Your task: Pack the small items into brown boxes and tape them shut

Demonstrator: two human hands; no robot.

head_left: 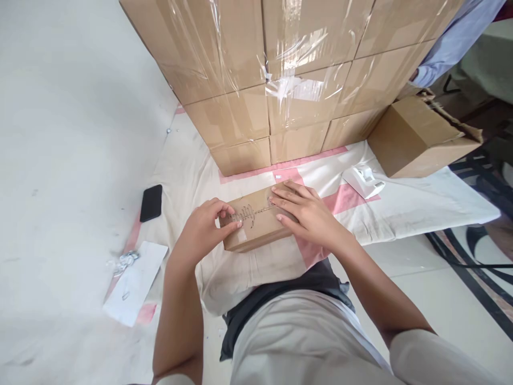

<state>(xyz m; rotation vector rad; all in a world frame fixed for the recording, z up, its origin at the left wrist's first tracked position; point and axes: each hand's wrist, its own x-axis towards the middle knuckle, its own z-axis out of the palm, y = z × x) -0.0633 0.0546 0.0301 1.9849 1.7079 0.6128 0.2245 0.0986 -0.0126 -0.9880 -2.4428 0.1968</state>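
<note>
A small brown cardboard box (260, 238) lies lengthwise on the cloth-covered table before me. Wrinkled clear tape (250, 214) runs along the seam on its top. My left hand (202, 227) is at the box's left end, fingers curled and thumb drawn in against the end of the tape. Flat across the right part of the top rests my right hand (306, 211), its fingers stretched out and covering that end of the seam.
Stacked, plastic-wrapped cartons (300, 107) stand behind. To the right are a white tape dispenser (364, 182) and an open carton (417, 133). A black phone (151, 203) and a white paper (136, 283) lie left. A person's blue sleeve (452, 48) shows at upper right.
</note>
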